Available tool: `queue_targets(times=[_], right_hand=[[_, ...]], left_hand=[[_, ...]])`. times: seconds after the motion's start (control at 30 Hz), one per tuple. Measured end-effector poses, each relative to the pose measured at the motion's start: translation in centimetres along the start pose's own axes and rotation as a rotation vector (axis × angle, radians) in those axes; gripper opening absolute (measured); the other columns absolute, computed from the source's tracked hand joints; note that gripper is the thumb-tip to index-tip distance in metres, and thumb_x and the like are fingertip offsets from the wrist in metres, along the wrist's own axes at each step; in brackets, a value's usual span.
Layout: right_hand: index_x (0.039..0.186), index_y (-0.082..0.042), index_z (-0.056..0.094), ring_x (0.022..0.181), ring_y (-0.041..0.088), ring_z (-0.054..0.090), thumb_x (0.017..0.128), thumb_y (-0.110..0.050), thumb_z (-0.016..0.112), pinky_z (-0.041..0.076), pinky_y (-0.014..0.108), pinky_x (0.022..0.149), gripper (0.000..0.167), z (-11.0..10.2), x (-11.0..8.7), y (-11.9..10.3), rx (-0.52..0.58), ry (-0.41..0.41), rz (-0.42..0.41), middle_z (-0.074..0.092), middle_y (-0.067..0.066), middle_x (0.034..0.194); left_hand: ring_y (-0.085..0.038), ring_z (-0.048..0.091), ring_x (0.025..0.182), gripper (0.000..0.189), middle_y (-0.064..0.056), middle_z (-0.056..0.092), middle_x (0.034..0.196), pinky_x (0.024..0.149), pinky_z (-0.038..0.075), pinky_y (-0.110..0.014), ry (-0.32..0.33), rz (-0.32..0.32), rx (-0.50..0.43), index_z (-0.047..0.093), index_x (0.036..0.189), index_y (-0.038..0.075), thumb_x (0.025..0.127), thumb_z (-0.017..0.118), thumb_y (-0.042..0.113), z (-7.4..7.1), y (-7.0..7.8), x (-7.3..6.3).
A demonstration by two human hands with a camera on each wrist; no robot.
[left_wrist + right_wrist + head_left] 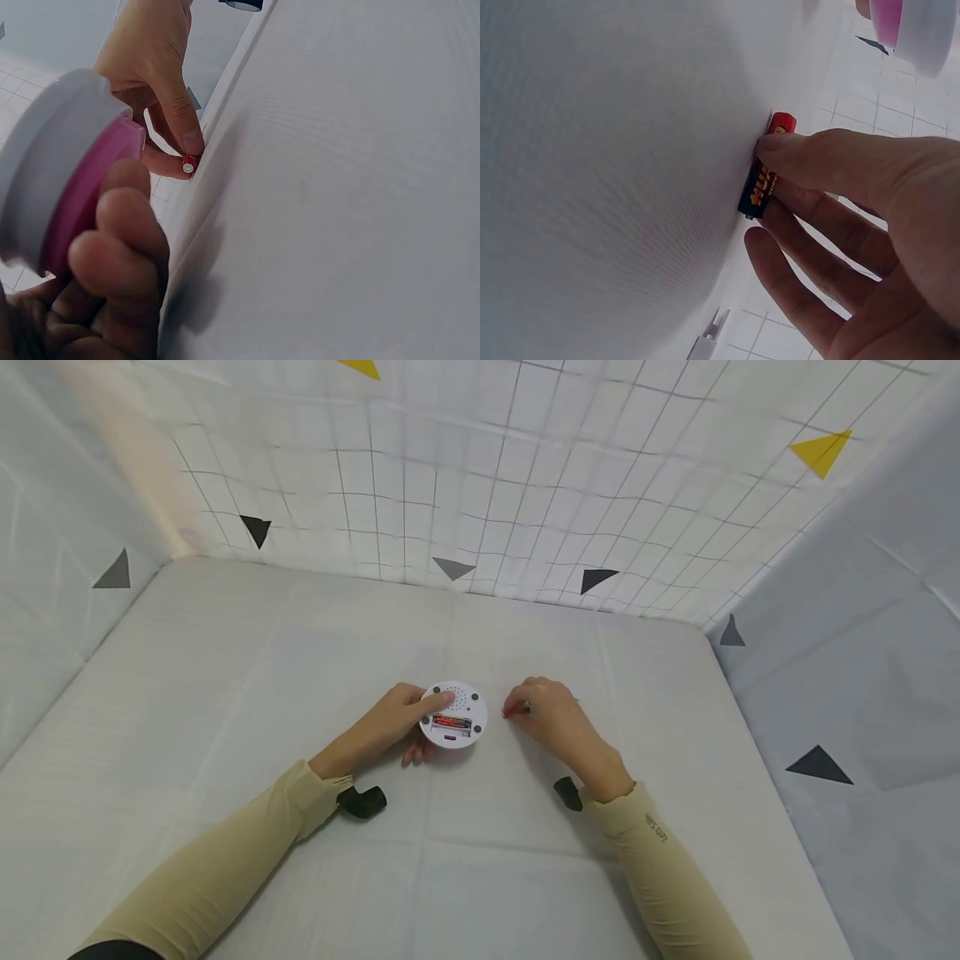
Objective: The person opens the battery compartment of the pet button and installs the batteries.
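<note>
My left hand (393,717) grips a round white device (444,739), thumb over its back and fingers beneath. Speaker holes, small dark feet and an uncovered battery compartment (462,732) show on that back, with a red battery (450,722) lying in the compartment. The device's pink side (94,180) faces the fingers in the left wrist view. To the right of the device, my right hand (555,718) pinches a red and black battery (766,169) between thumb and fingers, close over the table. Its silver end faces the left wrist camera.
A white table (360,877) lies under both hands. A small white pronged piece (703,346) shows at the bottom of the right wrist view. White sheets with a grid (465,485) and coloured triangles stand behind, and a plain grey sheet (885,652) rises at the right.
</note>
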State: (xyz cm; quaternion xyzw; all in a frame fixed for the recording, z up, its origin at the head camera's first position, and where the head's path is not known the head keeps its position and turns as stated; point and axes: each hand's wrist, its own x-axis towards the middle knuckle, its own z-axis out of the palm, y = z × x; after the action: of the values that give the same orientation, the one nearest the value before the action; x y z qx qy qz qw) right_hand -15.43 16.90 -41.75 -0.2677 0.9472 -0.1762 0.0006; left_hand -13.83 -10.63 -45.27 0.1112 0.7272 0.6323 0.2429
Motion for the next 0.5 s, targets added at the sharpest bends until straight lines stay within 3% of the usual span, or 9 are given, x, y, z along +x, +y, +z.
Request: queue_targets(times=[0.5], right_hand=[[0.097, -0.013, 0.080, 0.086, 0.016, 0.069, 0.089, -0.001, 0.082, 0.059, 0.034, 0.081, 0.015, -0.07, -0.23, -0.20, 0.028, 0.046, 0.036, 0.072, -0.001, 0.092]], left_hand=[[-0.018, 0.055, 0.042, 0.052, -0.015, 0.067, 0.061, 0.041, 0.047, -0.027, -0.001, 0.007, -0.010, 0.072, 0.091, -0.001, 0.104, 0.063, 0.048, 0.03, -0.04, 0.01]])
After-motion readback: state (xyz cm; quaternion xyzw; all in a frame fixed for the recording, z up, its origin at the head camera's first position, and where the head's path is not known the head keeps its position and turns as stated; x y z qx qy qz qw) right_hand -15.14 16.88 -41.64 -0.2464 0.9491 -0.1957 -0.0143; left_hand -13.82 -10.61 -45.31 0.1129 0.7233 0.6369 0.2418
